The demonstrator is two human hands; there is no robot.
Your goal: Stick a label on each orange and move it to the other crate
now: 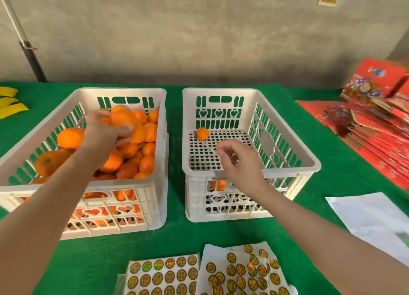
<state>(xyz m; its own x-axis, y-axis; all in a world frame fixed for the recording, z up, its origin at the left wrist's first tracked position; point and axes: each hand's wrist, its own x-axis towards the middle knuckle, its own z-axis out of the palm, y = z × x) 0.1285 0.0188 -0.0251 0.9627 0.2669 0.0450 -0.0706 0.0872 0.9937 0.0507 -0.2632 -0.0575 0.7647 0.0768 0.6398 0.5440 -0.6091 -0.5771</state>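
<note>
From the head view (the only one there is), my left hand (104, 135) is down in the left crate (124, 91), fingers curled round an orange (120, 118) at the top of the heap. I take from the top because the fruit there comes free without disturbing the pile. The picture is blurred just there, so I cannot say whether the orange is clear of the others yet.

My right hand (241, 164) hovers over the near part of the right crate (221, 90), fingers loosely curled, thumb and forefinger tips close together. Whether a label sits between them I cannot tell; it is too small and smeared. I judge the hand waits there so it is ready to meet the fruit halfway.

The right crate is nearly bare: a lone orange (203, 133) lies on its perforated floor by the far wall, so the task has hardly begun. The label sheets (163, 272) lie on the green worktop (174, 235) just in front of me, between my forearms, within easy reach of either hand. A white paper (371, 217) and red cartons (376, 126) sit off to my right, well apart from the crates.
</note>
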